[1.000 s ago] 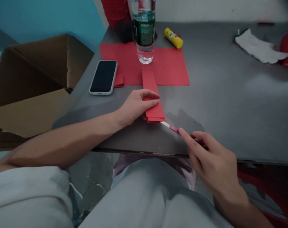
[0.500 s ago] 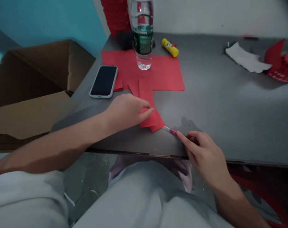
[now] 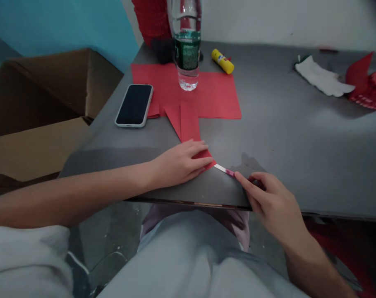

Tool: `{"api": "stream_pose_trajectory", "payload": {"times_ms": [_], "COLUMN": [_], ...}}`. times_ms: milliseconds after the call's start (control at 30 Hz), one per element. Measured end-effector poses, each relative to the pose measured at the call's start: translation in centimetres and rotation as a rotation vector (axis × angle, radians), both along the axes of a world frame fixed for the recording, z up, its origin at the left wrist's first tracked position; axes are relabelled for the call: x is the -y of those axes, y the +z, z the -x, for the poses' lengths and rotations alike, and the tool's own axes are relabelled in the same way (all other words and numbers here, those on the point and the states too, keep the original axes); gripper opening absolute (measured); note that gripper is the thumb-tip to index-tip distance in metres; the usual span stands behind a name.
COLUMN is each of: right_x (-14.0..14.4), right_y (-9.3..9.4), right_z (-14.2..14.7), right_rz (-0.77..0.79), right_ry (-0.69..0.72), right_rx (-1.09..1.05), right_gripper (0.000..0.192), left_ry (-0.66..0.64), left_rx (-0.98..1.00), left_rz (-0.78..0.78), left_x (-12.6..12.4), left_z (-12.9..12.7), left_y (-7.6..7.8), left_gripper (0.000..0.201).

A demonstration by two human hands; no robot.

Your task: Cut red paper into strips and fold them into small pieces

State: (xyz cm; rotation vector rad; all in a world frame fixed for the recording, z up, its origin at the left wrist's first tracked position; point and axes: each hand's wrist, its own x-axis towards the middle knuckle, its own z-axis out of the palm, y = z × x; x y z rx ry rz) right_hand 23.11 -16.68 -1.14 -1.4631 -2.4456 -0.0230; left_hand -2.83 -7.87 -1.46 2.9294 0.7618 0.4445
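Observation:
My left hand [image 3: 188,162] lies with its fingers stretched out on the folded red paper [image 3: 190,120], pressing its near end to the table. Between two fingers a bit of the paper shows. My right hand [image 3: 268,198] grips a slim utility knife with a pink handle [image 3: 230,172], most of it hidden in the hand. The pale, flat blade [image 3: 219,167] meets the corner of the red paper beside my left fingertips; its tip is hidden there.
Larger red sheets [image 3: 219,97] lie behind, under a water bottle [image 3: 188,54]. Left are a phone [image 3: 134,105] and a cardboard box [image 3: 39,149]. A yellow glue stick [image 3: 222,61] lies at the back; a white glove [image 3: 321,76] and red pleated paper [image 3: 372,89] sit far right.
My left hand has gone from a pinch over the paper to lying flat on it, further down and right. The knife has turned, its blade now showing broad and pale.

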Motion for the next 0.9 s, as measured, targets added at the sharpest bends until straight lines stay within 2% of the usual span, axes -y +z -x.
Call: {"api": "stream_pose_trajectory", "payload": {"times_ms": [333, 633, 767, 900], "right_x": [-0.5, -0.4, 0.4, 1.0], "right_y": [0.4, 0.5, 0.8, 0.8], "right_z": [-0.9, -1.5, -2.2, -3.0], "right_rz": [-0.001, -0.019, 0.04, 0.095], "right_ry": [0.05, 0.113, 0.126, 0.124], "right_rx": [-0.005, 0.02, 0.064, 0.086], "right_gripper": [0.036, 0.036, 0.042, 0.046], "left_ry": [0.284, 0.133, 0.034, 0.021], "left_rx": [-0.238, -0.21, -0.191, -0.175], "left_rz": [-0.038, 0.057, 0.109, 0.112], "left_x": [0.8, 0.2, 0.3, 0.3], "left_z": [0.2, 0.6, 0.1, -0.1], "left_y": [1.4, 0.6, 0.7, 0.5], "left_gripper": [0.052, 0.056, 0.055, 0.055]}}
